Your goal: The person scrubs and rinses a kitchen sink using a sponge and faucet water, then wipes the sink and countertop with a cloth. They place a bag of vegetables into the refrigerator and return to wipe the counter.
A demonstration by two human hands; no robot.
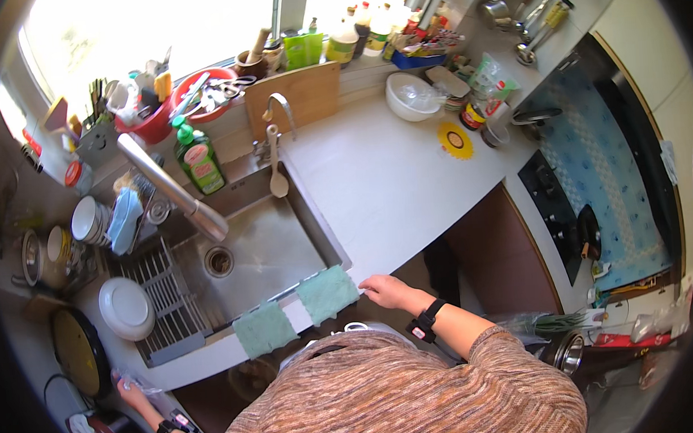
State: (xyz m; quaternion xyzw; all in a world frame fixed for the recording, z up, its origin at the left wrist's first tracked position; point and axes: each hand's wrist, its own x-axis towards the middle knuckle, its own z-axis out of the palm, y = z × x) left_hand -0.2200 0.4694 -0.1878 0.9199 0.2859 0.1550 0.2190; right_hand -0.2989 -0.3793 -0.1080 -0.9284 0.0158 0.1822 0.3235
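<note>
My right hand (381,290) is at the counter's front edge, its fingertips at the corner of a green cloth (327,294). Whether the fingers pinch the cloth or the edge is not clear. A second green cloth (265,329) lies to its left on the sink's front rim. At the lower left, my left hand (130,391) holds a crumpled clear plastic bag (143,388), near a round dark-rimmed pan (78,351). Between the hands is the steel sink (266,250), with a white spoon (277,167) hanging by the tap (282,105).
A drying rack (171,296) and an upturned white bowl (127,308) are at the sink's left. A green soap bottle (199,159) and a large faucet (174,190) rise behind it. A white bowl (411,104) stands on the back counter; a gas hob (549,206) is at right.
</note>
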